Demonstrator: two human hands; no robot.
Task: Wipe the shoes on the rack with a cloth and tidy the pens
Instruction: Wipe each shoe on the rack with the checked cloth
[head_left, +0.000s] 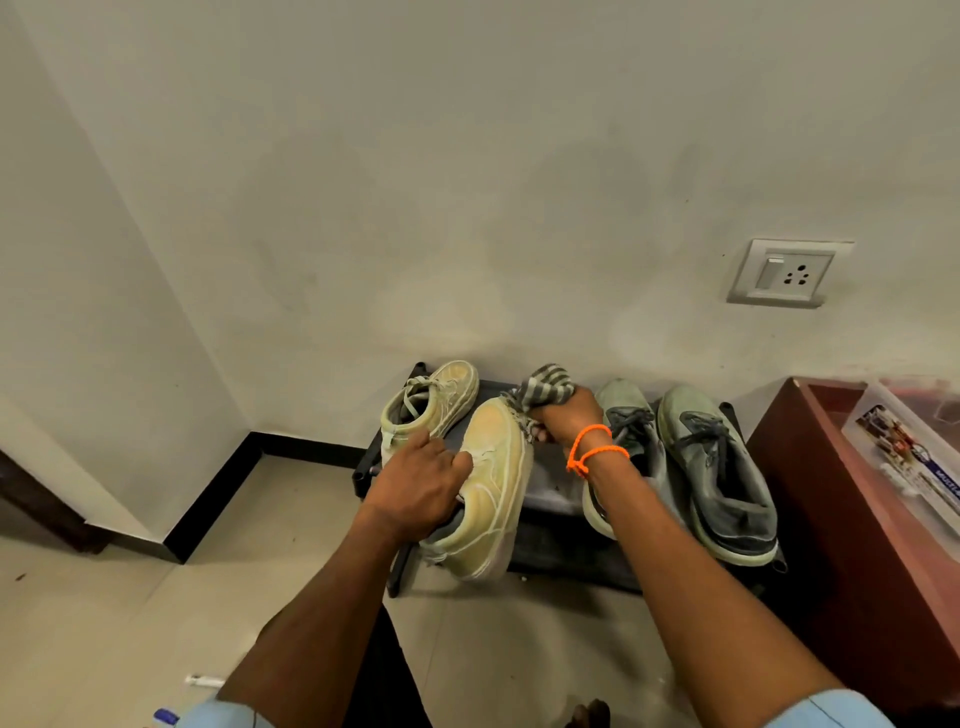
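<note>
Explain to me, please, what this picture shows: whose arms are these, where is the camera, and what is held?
There is no machine: a person wears one camera on the head, looking down at their own arms. The left hand grips a cream shoe lifted off the black rack. The right hand, with an orange wrist band, grips a striped cloth at the shoe's toe. Another cream shoe and two grey shoes rest on the rack. A pen lies on the floor.

Striped woven cloth (545, 389), scuffed canvas shoe (488, 488)
</note>
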